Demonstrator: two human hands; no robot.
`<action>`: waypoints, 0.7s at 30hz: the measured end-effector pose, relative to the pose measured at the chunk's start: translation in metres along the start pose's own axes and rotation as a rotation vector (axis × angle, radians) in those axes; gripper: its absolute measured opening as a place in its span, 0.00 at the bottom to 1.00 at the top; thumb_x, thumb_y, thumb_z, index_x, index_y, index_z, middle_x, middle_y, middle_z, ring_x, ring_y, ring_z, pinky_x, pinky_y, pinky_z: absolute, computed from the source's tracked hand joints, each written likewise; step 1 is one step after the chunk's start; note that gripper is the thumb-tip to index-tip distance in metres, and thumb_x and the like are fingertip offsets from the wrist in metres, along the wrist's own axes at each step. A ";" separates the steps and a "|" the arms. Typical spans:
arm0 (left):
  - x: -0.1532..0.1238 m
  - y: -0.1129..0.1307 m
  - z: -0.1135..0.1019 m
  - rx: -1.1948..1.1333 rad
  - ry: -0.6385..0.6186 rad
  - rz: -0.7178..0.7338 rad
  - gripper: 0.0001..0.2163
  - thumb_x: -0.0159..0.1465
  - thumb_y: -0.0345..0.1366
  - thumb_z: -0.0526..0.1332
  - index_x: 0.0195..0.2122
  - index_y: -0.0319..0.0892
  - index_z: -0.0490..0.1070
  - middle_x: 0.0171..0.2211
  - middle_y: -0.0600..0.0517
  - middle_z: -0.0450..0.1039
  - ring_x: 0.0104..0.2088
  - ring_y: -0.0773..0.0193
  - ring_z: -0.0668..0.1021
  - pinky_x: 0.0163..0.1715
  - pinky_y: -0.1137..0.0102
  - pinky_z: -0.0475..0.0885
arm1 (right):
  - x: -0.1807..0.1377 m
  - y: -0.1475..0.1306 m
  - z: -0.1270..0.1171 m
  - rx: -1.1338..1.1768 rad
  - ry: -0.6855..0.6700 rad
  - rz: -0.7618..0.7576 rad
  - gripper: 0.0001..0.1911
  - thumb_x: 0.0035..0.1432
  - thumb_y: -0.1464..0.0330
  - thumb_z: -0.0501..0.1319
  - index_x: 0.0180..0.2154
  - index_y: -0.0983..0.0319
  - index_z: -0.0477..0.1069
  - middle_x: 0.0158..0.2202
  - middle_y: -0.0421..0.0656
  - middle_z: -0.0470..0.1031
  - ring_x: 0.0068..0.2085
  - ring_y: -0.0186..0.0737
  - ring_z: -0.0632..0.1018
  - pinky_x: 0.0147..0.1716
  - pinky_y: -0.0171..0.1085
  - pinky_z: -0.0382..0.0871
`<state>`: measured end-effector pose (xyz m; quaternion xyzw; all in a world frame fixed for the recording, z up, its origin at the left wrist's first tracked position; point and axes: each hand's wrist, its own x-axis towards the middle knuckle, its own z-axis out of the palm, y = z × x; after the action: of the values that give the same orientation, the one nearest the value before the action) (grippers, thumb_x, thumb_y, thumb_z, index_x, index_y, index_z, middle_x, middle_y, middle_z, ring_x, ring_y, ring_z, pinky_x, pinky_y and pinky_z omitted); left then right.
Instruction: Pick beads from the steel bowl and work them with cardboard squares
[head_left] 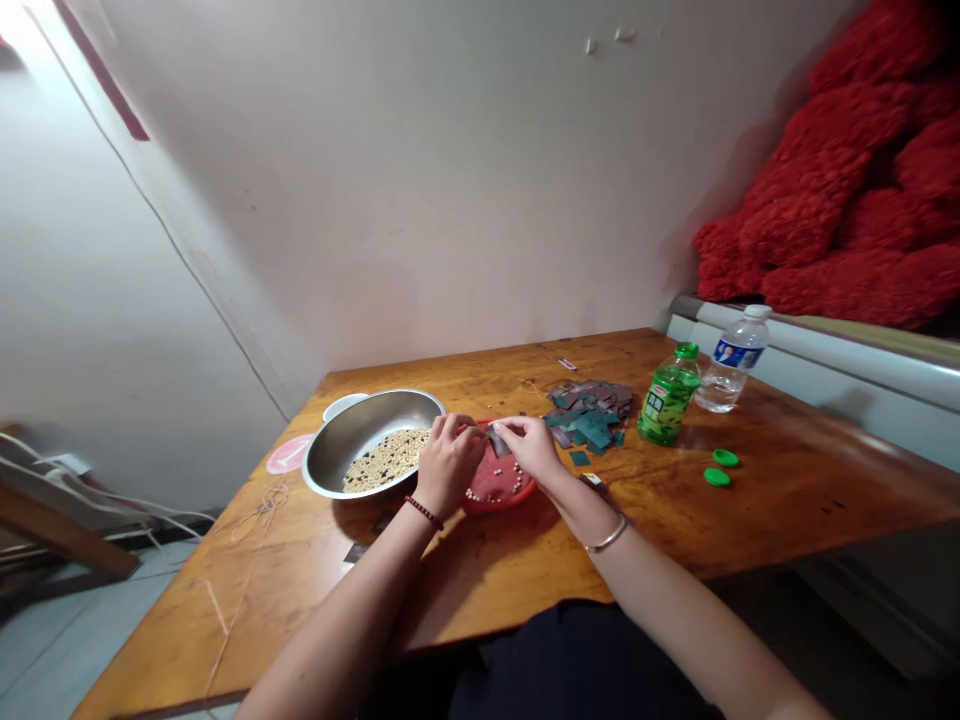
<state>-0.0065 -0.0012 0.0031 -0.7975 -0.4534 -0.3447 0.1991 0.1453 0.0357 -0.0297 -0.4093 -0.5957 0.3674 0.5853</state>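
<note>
Over a red shallow basket [501, 504], my right hand [531, 446] pinches a small dark square piece [498, 443]. My left hand [453, 458] is closed beside it, its fingertips meeting at the left edge of the piece; what they hold is hidden. Pale round beads or beans [517, 482] lie around the inside of the basket, whose bottom is reddish. To the left of my left hand, a steel bowl [330, 445] leans tilted, holding many pale grains mixed with dark ones [386, 458].
Behind my right hand lies a heap of green and brown flat pieces [592, 415]. Farther right stand a green bottle [666, 400] and a clear bottle [729, 370], with green caps [717, 477] in front. Loose string [259, 510] and a pink disc [287, 456] lie left.
</note>
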 end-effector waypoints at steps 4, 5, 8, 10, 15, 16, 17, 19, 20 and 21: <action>-0.001 0.001 0.002 -0.062 -0.028 -0.056 0.04 0.60 0.35 0.59 0.34 0.45 0.72 0.39 0.50 0.69 0.43 0.61 0.68 0.40 0.68 0.70 | -0.001 -0.002 0.001 0.029 0.009 0.024 0.13 0.50 0.61 0.62 0.32 0.64 0.78 0.33 0.47 0.81 0.35 0.46 0.80 0.37 0.40 0.74; -0.002 0.002 0.003 -0.077 -0.039 -0.041 0.03 0.60 0.35 0.59 0.34 0.45 0.72 0.39 0.50 0.69 0.42 0.62 0.69 0.40 0.68 0.70 | -0.001 -0.003 0.001 0.045 0.012 0.031 0.13 0.50 0.61 0.62 0.32 0.64 0.78 0.33 0.48 0.81 0.35 0.46 0.80 0.37 0.40 0.74; -0.003 0.002 0.001 -0.119 -0.048 0.012 0.03 0.60 0.35 0.59 0.32 0.46 0.72 0.38 0.51 0.69 0.41 0.63 0.69 0.39 0.68 0.70 | 0.001 -0.001 0.001 0.073 0.062 0.046 0.14 0.50 0.60 0.62 0.32 0.64 0.78 0.34 0.48 0.81 0.36 0.47 0.80 0.38 0.41 0.74; -0.003 0.001 0.000 -0.149 -0.017 -0.032 0.04 0.61 0.35 0.58 0.32 0.45 0.72 0.38 0.51 0.69 0.41 0.63 0.70 0.38 0.69 0.70 | 0.003 0.001 0.000 0.087 0.099 0.028 0.14 0.51 0.60 0.62 0.33 0.64 0.78 0.35 0.49 0.80 0.37 0.47 0.80 0.39 0.41 0.74; 0.000 -0.005 -0.004 -0.182 -0.048 -0.146 0.06 0.62 0.36 0.56 0.33 0.46 0.73 0.38 0.51 0.72 0.41 0.62 0.71 0.42 0.65 0.69 | 0.004 0.001 0.000 0.036 0.169 -0.027 0.13 0.53 0.62 0.61 0.33 0.64 0.77 0.35 0.49 0.80 0.36 0.45 0.80 0.39 0.41 0.73; 0.001 -0.005 -0.004 -0.178 -0.061 -0.156 0.07 0.62 0.38 0.56 0.31 0.46 0.73 0.39 0.51 0.72 0.42 0.61 0.71 0.42 0.64 0.69 | 0.002 -0.001 0.001 0.022 0.152 -0.041 0.12 0.53 0.62 0.60 0.33 0.63 0.77 0.34 0.48 0.80 0.36 0.44 0.80 0.39 0.40 0.73; 0.002 -0.006 -0.004 -0.184 -0.084 -0.153 0.08 0.62 0.40 0.57 0.32 0.46 0.74 0.40 0.51 0.72 0.42 0.60 0.71 0.42 0.64 0.69 | 0.001 -0.003 0.002 0.018 0.122 -0.056 0.12 0.54 0.62 0.60 0.33 0.63 0.77 0.34 0.47 0.80 0.35 0.43 0.80 0.38 0.39 0.74; 0.003 -0.006 -0.004 -0.231 -0.098 -0.155 0.08 0.61 0.42 0.58 0.36 0.47 0.74 0.42 0.51 0.72 0.42 0.60 0.71 0.42 0.64 0.69 | -0.003 -0.011 0.004 0.014 0.026 -0.083 0.12 0.55 0.62 0.59 0.33 0.62 0.77 0.33 0.46 0.79 0.34 0.41 0.79 0.35 0.37 0.73; 0.004 -0.006 -0.003 -0.254 -0.097 -0.158 0.08 0.60 0.42 0.58 0.34 0.46 0.74 0.42 0.51 0.72 0.42 0.61 0.71 0.42 0.64 0.69 | -0.004 -0.015 0.006 0.007 0.023 -0.111 0.11 0.55 0.63 0.59 0.32 0.62 0.77 0.33 0.46 0.78 0.35 0.41 0.79 0.34 0.36 0.73; 0.004 -0.006 -0.003 -0.273 -0.085 -0.166 0.07 0.60 0.41 0.58 0.33 0.45 0.73 0.41 0.51 0.72 0.41 0.61 0.71 0.42 0.64 0.69 | -0.005 -0.021 0.008 -0.005 0.028 -0.146 0.11 0.54 0.63 0.59 0.31 0.63 0.77 0.33 0.47 0.77 0.36 0.41 0.78 0.34 0.35 0.73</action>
<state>-0.0110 0.0020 0.0086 -0.7908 -0.4746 -0.3845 0.0403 0.1361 0.0228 -0.0126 -0.3715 -0.6166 0.3164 0.6178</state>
